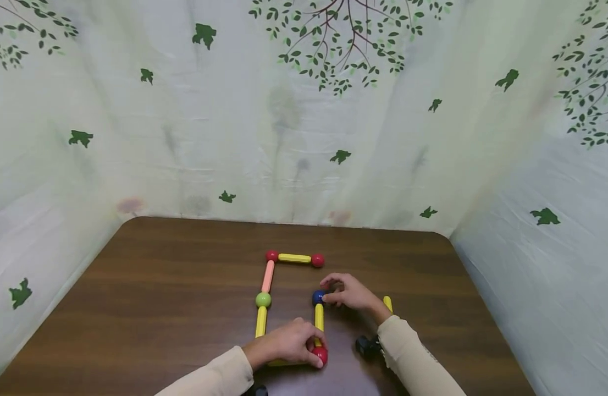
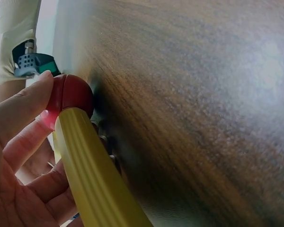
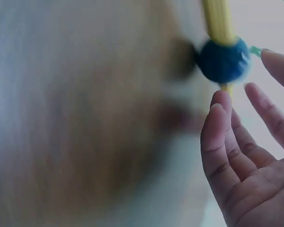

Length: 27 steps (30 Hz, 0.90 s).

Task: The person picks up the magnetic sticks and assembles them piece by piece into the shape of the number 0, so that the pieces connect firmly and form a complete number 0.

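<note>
My left hand (image 1: 295,342) pinches a red ball (image 1: 321,356) at the near right corner of a shape of magnetic sticks and balls. In the left wrist view, thumb and fingers hold this red ball (image 2: 75,97), with a ridged yellow stick (image 2: 97,170) running from it. Another yellow stick (image 1: 319,318) joins the corner to a blue ball (image 1: 317,297). My right hand (image 1: 352,293) is beside that ball, fingers spread. The right wrist view has the blue ball (image 3: 225,60) just beyond the fingertips, thumb and fingers apart.
Up the left side run a yellow stick (image 1: 260,322), green ball (image 1: 263,300) and pink stick (image 1: 267,276). Across the far side, a yellow stick (image 1: 294,258) links two red balls (image 1: 271,256). Another yellow stick (image 1: 387,303) shows behind my right wrist on the brown table (image 1: 160,291).
</note>
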Available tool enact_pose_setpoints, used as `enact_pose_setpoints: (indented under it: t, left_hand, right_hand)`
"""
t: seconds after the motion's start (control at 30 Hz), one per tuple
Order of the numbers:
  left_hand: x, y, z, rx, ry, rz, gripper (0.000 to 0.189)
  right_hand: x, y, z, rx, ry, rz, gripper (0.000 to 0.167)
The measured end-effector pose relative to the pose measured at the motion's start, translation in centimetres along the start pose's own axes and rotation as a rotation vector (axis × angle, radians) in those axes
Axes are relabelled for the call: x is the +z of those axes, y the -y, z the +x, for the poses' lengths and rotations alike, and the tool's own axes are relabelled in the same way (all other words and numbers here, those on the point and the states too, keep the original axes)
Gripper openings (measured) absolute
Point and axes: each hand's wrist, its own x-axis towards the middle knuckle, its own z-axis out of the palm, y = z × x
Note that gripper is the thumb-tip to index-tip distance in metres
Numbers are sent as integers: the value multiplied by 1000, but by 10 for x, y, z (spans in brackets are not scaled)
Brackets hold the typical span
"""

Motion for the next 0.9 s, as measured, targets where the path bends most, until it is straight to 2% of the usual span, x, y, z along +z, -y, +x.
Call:
enact_pose_setpoints:
  t: [0.17,0.3,0.43,0.53,0.63,0.9]
  left_hand:
    - [-4,3,0,-38,-1,-32,20]
    - [-4,3,5,-25,12,-32,21]
    - [-2,3,10,-18,32,-14,21]
    - [-3,2,11,-22,31,1,21]
    - [-2,2,11,-22,31,7,21]
    - [-1,1,10,-27,24,2,21]
  right_hand:
    - [-29,1,-14,-1,-63,-55,33]
    - [-55,-12,-42,38,-164,-122,33]
    - [-70,-32,-73,115,-270,-179,34]
    - [-71,-41,-86,181,-315,-190,37]
    - [-68,-45,-95,224,-319,-192,40]
    - [-56,-43,-96,319,-339,-232,46]
